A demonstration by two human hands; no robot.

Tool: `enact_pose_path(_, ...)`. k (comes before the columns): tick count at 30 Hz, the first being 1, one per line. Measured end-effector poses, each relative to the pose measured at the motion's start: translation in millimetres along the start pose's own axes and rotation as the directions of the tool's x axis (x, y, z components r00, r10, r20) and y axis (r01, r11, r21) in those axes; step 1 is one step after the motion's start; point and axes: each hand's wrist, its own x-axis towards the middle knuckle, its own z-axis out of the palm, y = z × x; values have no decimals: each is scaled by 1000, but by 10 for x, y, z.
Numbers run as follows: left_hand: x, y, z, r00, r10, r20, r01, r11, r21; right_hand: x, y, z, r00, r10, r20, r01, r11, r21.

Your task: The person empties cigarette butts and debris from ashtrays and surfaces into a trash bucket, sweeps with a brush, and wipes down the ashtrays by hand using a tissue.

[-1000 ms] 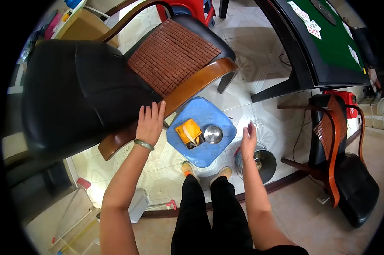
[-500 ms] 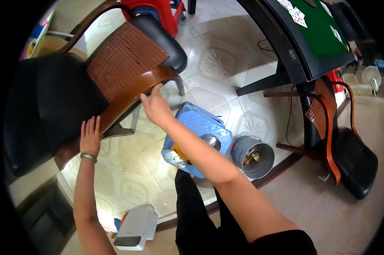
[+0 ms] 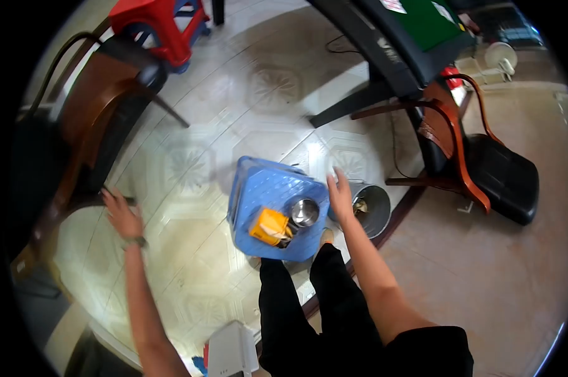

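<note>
My left hand (image 3: 124, 215) is open, its fingers spread near the lower frame of the black and wooden armchair (image 3: 98, 125) at the left; whether it touches the chair I cannot tell. Beside the right edge of the blue stool (image 3: 268, 188), my right hand (image 3: 340, 198) is open with nothing in it. On the stool lie an orange packet (image 3: 270, 226) and a round metal container (image 3: 304, 212). Just right of that hand stands a metal bucket (image 3: 377, 210) with some scraps inside.
Red and blue stools (image 3: 155, 28) stand at the top left. A black table (image 3: 384, 56) with a green top is at the upper right, above a second armchair (image 3: 497, 169). A white and grey box (image 3: 232, 352) sits at the bottom.
The armchair has moved away to the left. My right hand has let go of its armrest and come back beside the stool. My left hand has come off the armrest too.
</note>
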Motion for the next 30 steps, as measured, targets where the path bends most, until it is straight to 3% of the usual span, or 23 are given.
enact_pose_path(1,-426,191,227,991,38,130,-26,995,-95,-227,590,-41,961,258,99,-269,957,113)
enact_pose_path(2,-939,272,657,963,97,250,-2,935,-355,-531,1042,-44,928,285,241,-312,946,83)
enact_pose_path(3,-1485,392,1089,923,151,353,95,801,-591,-803,956,-98,813,453,367,-543,817,194)
enact_pose_path(4,-1868,677,1008,872,169,460,186,754,-630,-1004,812,-68,657,554,511,-734,626,264)
enact_pose_path(5,-2113,919,830,784,200,587,334,662,-671,-1090,922,86,729,472,496,-645,717,265)
enact_pose_path(8,-2269,1436,289,655,239,717,508,563,-652,-1101,893,368,700,446,558,-663,696,275)
enact_pose_path(10,-2365,1363,592,727,201,656,528,447,-722,-1090,647,637,762,326,559,-537,800,267)
enact_pose_path(11,-2302,1232,699,776,135,616,509,443,-738,-1046,406,772,690,343,637,-595,770,230)
enact_pose_path(12,-2183,1050,799,820,64,569,488,442,-753,-1058,467,1184,784,219,582,-461,833,308)
enact_pose_path(13,-2035,824,841,815,80,574,435,570,-697,-1036,218,1314,757,209,619,-480,820,311)
enact_pose_path(14,-1941,588,956,836,84,542,387,608,-693,-1040,31,1306,742,161,651,-467,821,329)
enact_pose_path(15,-1836,358,1005,817,55,574,414,638,-650,-1044,-156,1298,724,114,681,-456,819,348)
enact_pose_path(16,-1753,96,1096,823,103,559,406,582,-705,-1045,-352,1286,704,65,708,-446,816,368)
enact_pose_path(18,-1636,-322,1210,749,59,660,479,639,-601,-1081,-376,1163,671,13,741,-417,834,362)
enact_pose_path(19,-1644,-340,1098,773,-9,635,451,712,-539,-1144,-118,1244,809,-84,582,-211,882,421)
enact_pose_path(21,-1533,-239,684,647,-237,724,538,816,-213,-1060,259,752,781,-1,624,-283,891,355)
enact_pose_path(23,-1930,-667,1297,649,-379,660,571,816,-94,-883,670,-56,822,167,545,-254,963,88)
enact_pose_path(24,-2094,-534,1177,617,-406,674,595,802,-61,-738,1231,-244,898,131,421,-160,986,35)
enact_pose_path(25,-2311,-405,1143,697,-345,628,545,825,-152,-623,1183,-876,922,210,325,-205,977,-51)
enact_pose_path(26,-2316,158,495,692,-267,671,472,870,-141,-406,1065,-1593,932,285,225,-261,957,-130)
enact_pose_path(28,-2605,863,80,782,-24,623,219,946,-238,38,1729,-2406,983,66,-170,-80,994,-73)
enact_pose_path(29,-2732,1270,-141,805,56,591,164,936,-312,171,1444,-2967,919,220,-327,-245,969,-36)
enact_pose_path(30,-2786,1746,-444,805,133,578,133,909,-395,476,1698,-3394,900,-40,-433,45,999,1)
